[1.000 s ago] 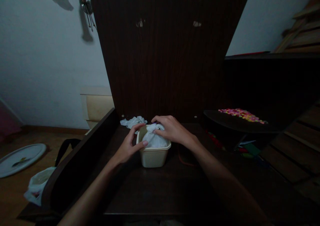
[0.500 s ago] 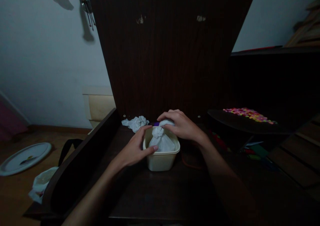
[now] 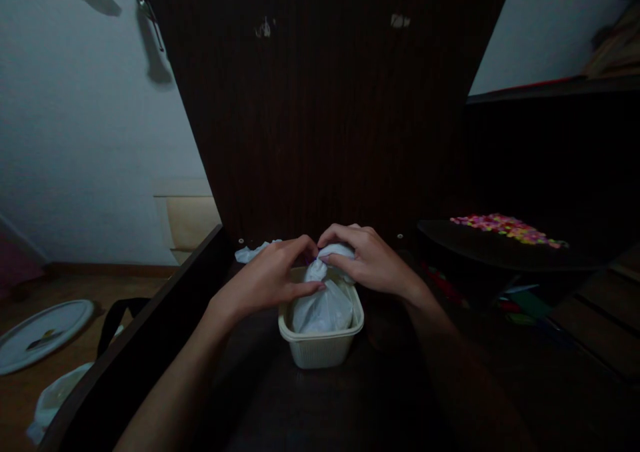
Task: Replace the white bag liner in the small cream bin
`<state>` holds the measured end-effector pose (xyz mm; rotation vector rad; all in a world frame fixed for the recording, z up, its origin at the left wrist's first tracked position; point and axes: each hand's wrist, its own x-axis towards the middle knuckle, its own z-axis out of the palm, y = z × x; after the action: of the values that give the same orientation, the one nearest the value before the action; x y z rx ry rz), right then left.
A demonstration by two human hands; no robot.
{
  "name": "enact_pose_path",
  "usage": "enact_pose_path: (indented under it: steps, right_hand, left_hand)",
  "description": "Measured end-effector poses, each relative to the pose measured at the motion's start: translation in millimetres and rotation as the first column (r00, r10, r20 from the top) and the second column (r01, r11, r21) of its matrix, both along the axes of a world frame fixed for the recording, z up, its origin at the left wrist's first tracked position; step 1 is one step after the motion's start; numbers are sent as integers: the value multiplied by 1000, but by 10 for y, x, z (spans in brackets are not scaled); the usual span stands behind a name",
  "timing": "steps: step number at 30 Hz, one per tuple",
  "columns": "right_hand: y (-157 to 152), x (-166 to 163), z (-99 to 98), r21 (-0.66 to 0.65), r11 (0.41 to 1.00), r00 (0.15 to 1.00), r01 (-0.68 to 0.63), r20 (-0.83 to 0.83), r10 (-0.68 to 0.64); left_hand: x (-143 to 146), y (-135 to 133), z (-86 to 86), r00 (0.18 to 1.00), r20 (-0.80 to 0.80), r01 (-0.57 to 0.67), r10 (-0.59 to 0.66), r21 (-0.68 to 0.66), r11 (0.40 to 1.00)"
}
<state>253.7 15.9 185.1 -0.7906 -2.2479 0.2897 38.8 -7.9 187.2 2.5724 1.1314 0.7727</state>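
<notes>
A small cream plastic bin (image 3: 320, 349) stands on a dark wooden desk (image 3: 310, 412). A white plastic bag (image 3: 323, 305) sits inside it, bunched at the top. My right hand (image 3: 373, 262) is closed around the bag's gathered neck. My left hand (image 3: 265, 279) pinches the same neck from the left, fingers pressed together above the bin's rim. Both hands meet over the far side of the bin.
A crumpled white tissue (image 3: 253, 251) lies behind my left hand. A dark round tray with colourful small pieces (image 3: 507, 229) sits at the right. A tall dark wooden panel (image 3: 320, 105) rises behind the desk. On the floor at left lie a white plate (image 3: 43, 325) and a plastic bag (image 3: 55, 399).
My left hand left the bin's rim and rose to the bag's neck beside my right hand. The view dipped, so the bin sits lower in the picture.
</notes>
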Motion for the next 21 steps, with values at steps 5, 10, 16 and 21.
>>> enact_pose_path:
  steps: [5, 10, 16, 21]
  right_hand:
    - [19, 30, -12, 6, 1000, 998, 25, 52, -25]
    - [21, 24, -39, 177, 980, 988, 88, 107, -108]
    - [-77, -33, -52, 302, 945, 987, 129, 51, -151]
    - [-107, -121, -128, 206, 975, 993, 81, 68, -97]
  left_hand:
    - [-14, 47, 11, 999, 7, 49, -49, -28, 998]
    - [-35, 103, 8, 999, 26, 50, -48, -69, 996]
    - [-83, 229, -28, 997, 79, 26, -12, -179, 984]
    - [-107, 258, -34, 983, 181, 9, 35, -235, 972]
